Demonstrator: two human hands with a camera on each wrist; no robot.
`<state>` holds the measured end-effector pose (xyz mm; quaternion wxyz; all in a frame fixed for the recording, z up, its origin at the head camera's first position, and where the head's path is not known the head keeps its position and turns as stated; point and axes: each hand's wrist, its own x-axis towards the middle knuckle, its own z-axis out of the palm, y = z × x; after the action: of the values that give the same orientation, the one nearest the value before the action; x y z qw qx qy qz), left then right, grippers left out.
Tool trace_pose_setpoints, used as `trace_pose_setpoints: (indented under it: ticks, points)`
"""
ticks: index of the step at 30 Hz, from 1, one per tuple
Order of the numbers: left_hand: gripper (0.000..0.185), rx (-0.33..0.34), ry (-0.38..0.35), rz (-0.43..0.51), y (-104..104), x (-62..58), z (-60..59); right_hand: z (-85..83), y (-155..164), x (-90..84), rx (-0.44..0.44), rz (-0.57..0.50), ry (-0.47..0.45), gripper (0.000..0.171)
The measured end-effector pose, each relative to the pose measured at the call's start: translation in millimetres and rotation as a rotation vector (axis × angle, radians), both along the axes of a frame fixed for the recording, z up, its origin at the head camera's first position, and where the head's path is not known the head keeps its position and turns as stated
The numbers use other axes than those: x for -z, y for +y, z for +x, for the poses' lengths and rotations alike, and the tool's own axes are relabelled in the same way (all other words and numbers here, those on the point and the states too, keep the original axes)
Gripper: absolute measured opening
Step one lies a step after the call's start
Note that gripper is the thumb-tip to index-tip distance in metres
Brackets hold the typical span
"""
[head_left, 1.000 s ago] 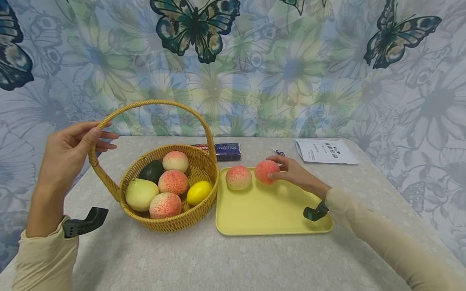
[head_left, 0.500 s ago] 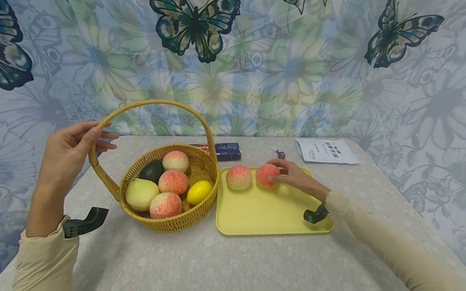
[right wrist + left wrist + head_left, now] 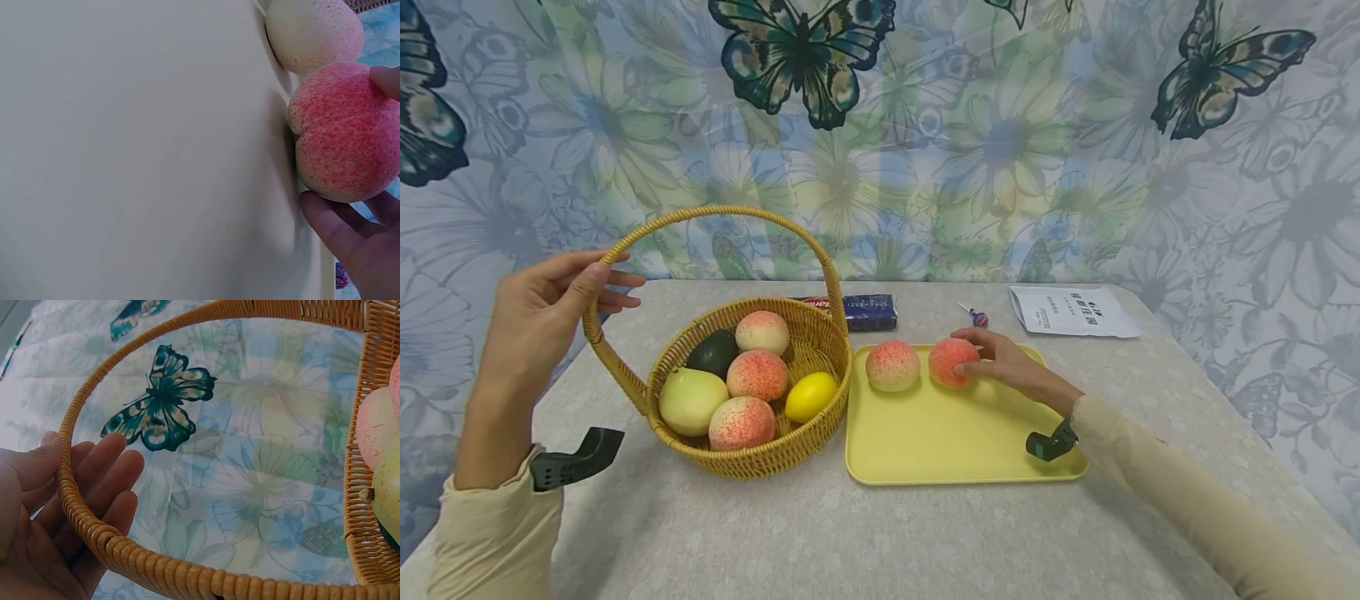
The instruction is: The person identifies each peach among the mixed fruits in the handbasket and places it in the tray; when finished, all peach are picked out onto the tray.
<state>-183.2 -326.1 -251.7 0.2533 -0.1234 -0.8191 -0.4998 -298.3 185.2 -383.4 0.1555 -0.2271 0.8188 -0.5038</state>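
Observation:
My left hand (image 3: 535,321) holds the left side of the wicker basket's handle (image 3: 597,329) between thumb and fingers, the other fingers spread behind it. The basket (image 3: 737,468) stands on the table with several peaches, a yellow-green pear-like fruit (image 3: 692,402), a dark green avocado-like fruit (image 3: 712,353) and a lemon (image 3: 811,397) in it. Over the back part of the yellow tray (image 3: 955,450), my right hand (image 3: 1011,364) grips a reddish peach (image 3: 950,363) by its sides, thumb opposite the fingers in the right wrist view. A paler peach (image 3: 892,367) sits just left of it on the tray.
Behind the basket and tray lies a dark blue spaghetti packet (image 3: 870,312). A small lollipop (image 3: 978,318) and a white printed pouch (image 3: 1072,312) lie at the back right of the table. Butterfly-patterned cloth (image 3: 970,167) hangs behind the table.
My right hand has lowered the reddish peach slightly and shifted it a touch to the right, now low at the tray. The left hand and basket have stayed in place.

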Motion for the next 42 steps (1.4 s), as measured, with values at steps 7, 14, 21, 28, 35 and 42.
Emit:
trace_pose_setpoints:
  ticks: [7, 14, 21, 28, 35, 42]
  points:
    - [0.033, -0.013, -0.002, -0.012, -0.7, -0.4, 1.3, 1.4, -1.3, -1.6, -0.026, 0.011, 0.009, 0.058]
    - [0.033, -0.01, -0.008, -0.006, -1.6, -0.4, 1.7, 1.7, -1.7, -1.2, -0.013, 0.034, 0.043, 0.059]
    - [0.034, -0.019, -0.007, -0.014, -0.6, -1.2, 1.3, 3.8, -0.5, -2.8, -0.018, 0.037, 0.032, 0.063]
    - [0.035, -0.025, -0.012, -0.018, -0.6, -1.9, 1.2, 5.9, 0.4, -2.2, -0.037, 0.031, 0.005, 0.067]
    - [0.033, -0.013, -0.007, -0.012, -1.3, -0.7, 1.2, 5.4, -0.4, 0.5, -0.036, 0.025, 0.0, 0.066]
    - [0.032, -0.012, 0.016, -0.024, -0.1, 1.5, 0.2, 6.9, 0.6, 2.8, -0.04, 0.003, -0.011, 0.067]
